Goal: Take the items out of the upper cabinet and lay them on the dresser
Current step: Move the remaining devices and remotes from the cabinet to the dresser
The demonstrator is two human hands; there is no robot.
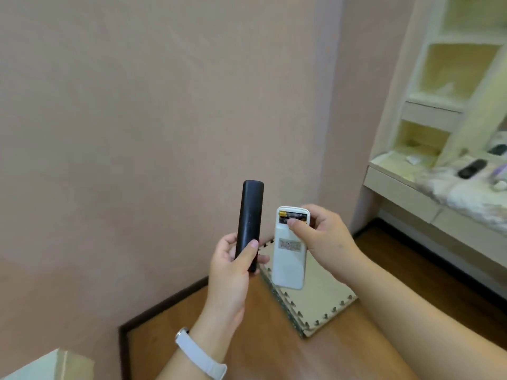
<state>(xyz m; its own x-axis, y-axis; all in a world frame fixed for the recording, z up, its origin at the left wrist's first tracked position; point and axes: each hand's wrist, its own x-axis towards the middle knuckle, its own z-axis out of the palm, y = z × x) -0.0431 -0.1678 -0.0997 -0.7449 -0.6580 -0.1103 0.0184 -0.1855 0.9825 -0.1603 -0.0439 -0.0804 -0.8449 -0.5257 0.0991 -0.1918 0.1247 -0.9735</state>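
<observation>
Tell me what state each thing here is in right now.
Black remote: upright, gripped low by the left hand.
White remote: back towards the camera, battery cover off, battery showing, held by the right hand.
Dresser: small things already lying on its top.
Foam mats: stacked flat on the floor.

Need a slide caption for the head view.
Left hand holds a black remote upright; right hand holds a white remote, batteries exposed.

A stack of beige foam puzzle mats (315, 305) lies on the wooden floor (274, 352), close to the corner of the pink wall (137, 105). A dark skirting board (164, 303) runs along the wall's foot. A pale cardboard box (68, 366) shows at the lower left edge
</observation>
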